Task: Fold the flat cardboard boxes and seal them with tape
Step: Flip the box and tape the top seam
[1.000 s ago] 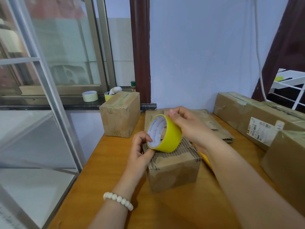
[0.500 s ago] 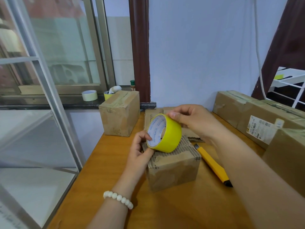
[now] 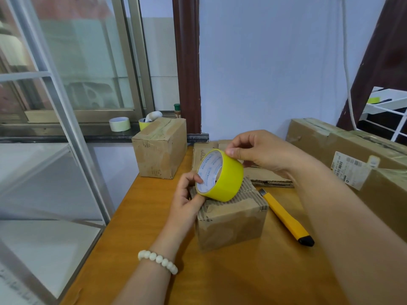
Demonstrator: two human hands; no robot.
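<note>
The orange-brown wooden bench (image 3: 242, 280) has bare room in front of the small brown corrugated cardboard box (image 3: 231, 225) and along its left edge, which drops off beside a metal-framed glass rack (image 3: 72, 150). To the right the room is tighter: a yellow utility knife with a black end (image 3: 286, 219) lies just beside the box, and large taped cartons (image 3: 330, 139) line that side.

The yellow roll of tape (image 3: 229, 179) stands on edge over the box's top; I cannot tell whether it touches. The left hand (image 3: 187, 201) grips its lower rim, fingers curled, thumb on the white core. The right hand (image 3: 259, 150) pinches the upper rim with thumb and forefinger. Both forearms reach in from below, the right crossing from the right.
</note>
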